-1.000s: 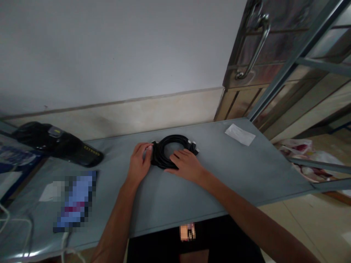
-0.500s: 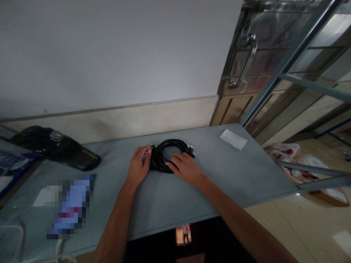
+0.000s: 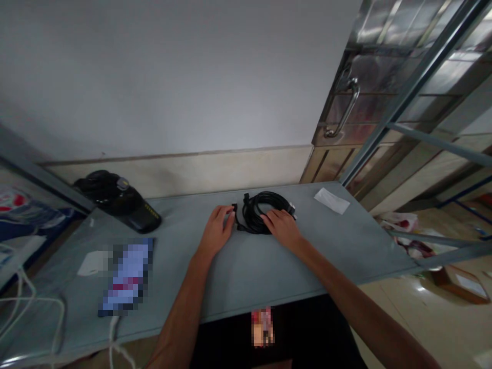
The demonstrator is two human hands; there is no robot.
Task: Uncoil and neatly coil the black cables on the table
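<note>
Shifted right, coiled cable (image 3: 265, 211) lies on grey table (image 3: 238, 271) beneath white wall (image 3: 172, 77).

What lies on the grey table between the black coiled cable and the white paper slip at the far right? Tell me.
Nothing: in the head view, only bare grey table separates the black coiled cable from the white paper slip.

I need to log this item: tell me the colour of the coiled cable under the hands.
Black all over; the coiled cable shows clearly in the head view.

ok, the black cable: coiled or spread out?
Coiled. The black cable lies in a round loop on the table, right hand resting on it, left hand at its end.
</note>
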